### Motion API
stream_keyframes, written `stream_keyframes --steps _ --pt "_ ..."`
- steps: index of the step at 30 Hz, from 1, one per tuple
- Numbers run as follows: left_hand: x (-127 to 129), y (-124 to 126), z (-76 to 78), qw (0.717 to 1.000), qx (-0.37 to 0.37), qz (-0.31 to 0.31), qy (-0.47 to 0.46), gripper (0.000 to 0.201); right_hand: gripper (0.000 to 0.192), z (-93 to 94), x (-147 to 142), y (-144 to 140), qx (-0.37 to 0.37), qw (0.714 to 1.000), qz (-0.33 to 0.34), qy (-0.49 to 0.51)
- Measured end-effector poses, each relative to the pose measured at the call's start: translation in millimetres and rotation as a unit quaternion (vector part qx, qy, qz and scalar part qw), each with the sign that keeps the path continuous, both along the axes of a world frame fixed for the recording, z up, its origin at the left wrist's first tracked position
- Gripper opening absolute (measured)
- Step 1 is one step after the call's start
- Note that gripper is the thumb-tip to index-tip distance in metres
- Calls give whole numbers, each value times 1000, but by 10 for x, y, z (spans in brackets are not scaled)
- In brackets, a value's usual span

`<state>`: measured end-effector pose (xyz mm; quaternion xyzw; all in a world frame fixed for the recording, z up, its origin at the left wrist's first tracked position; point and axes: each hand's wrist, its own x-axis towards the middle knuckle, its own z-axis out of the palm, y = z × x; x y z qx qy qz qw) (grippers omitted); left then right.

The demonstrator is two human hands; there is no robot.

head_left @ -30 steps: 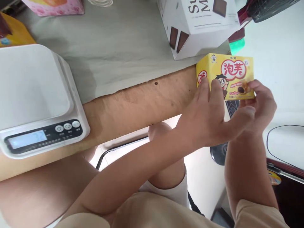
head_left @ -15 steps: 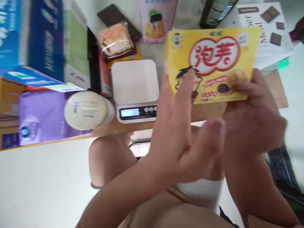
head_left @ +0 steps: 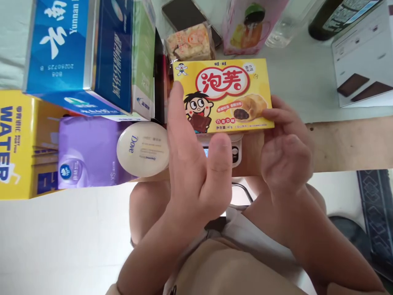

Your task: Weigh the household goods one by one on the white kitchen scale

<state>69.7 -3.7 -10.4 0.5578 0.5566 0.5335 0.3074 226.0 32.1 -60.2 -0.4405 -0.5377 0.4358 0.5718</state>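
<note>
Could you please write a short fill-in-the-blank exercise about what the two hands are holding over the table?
1. Both hands hold a flat ____ cardboard snack box with a cartoon child printed on it.
2. The right hand grips the box at its ____ end.
3. The left hand has its fingers ____, flat against the box.
4. The round cream lid beside the left hand reads ____.

Missing words: yellow; right; straight; Dove

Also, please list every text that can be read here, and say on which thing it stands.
"泡芙": yellow snack box, held by left hand and right hand.
"Dove": cream jar lid.
"Yunnan": blue box.
"WATER": yellow carton.
"XS": purple pack.
Small print on the boxes: too small to read.
</note>
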Motion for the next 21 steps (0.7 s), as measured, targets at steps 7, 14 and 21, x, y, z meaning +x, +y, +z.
stream_keyframes --steps 7,14,21 --pt "315 -23 -108 952 270 136 -44 37 39 17 97 -68 -25 997 -60 45" --pt "66 -174 -276 965 256 -42 -37 33 37 -14 142 -47 17 987 -158 27" --pt "26 -239 -242 970 227 -75 -47 31 37 -59 98 -76 35 990 -140 -4"
